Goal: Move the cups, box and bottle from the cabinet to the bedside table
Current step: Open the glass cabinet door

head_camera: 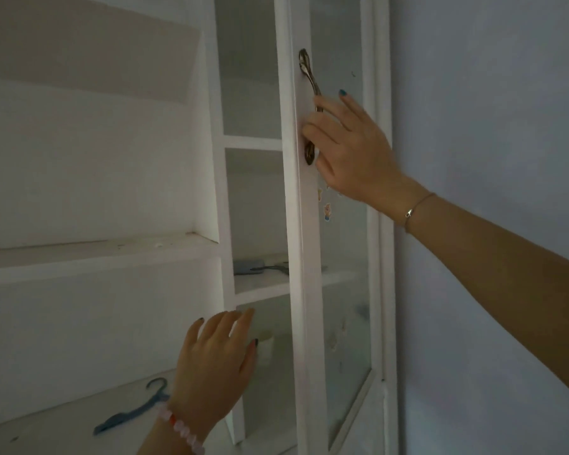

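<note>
a white cabinet (217,192) with a glass-paned door (309,290) fills the centre of the frame. the door's metal handle (311,103) is gripped by the right hand (349,152), fingers curled round its lower part. the left hand (217,366), fingers spread and holding nothing, is raised at the lower centre before the open compartment. just right of it, a pale, plain cup (266,346) is seen standing upright on the lower shelf, partly hidden. a blue hanger (135,408) lies at the lower left.
</note>
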